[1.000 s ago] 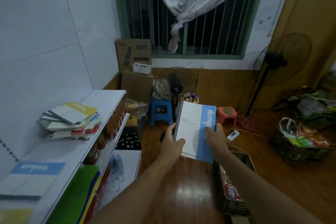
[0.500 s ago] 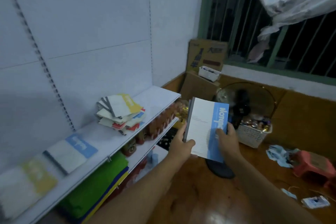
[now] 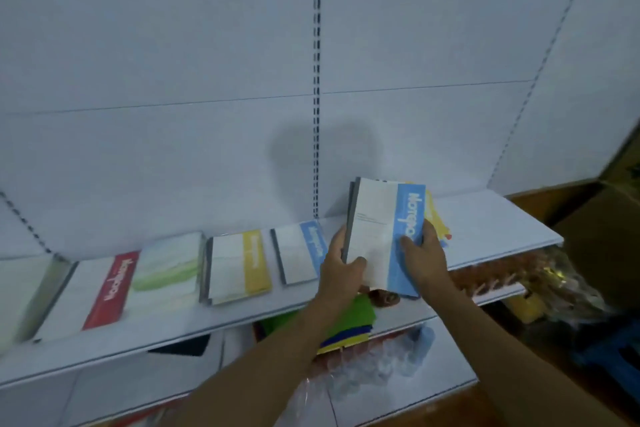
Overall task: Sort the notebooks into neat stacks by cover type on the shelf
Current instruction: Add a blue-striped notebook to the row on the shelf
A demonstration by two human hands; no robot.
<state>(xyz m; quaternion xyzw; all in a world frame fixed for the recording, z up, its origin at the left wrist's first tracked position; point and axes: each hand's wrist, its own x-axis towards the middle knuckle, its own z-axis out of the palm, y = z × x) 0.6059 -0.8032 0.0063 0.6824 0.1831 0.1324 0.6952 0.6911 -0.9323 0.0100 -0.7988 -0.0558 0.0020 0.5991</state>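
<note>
Both hands hold a blue-striped white notebook upright above the shelf's front edge. My left hand grips its spine side, my right hand its blue edge. On the white shelf lie, left to right, a red-striped notebook, a green-patterned one, a yellow-striped stack and a blue-striped notebook. A mixed pile is mostly hidden behind the held notebook.
The white back panel rises behind the shelf. A lower shelf carries green, blue and yellow folded items and packaged goods. Cardboard boxes stand at the right.
The view has swung from the room to face the shelf. Both hands carried the blue-striped notebook over to the shelf, beside the lying blue-striped one.
</note>
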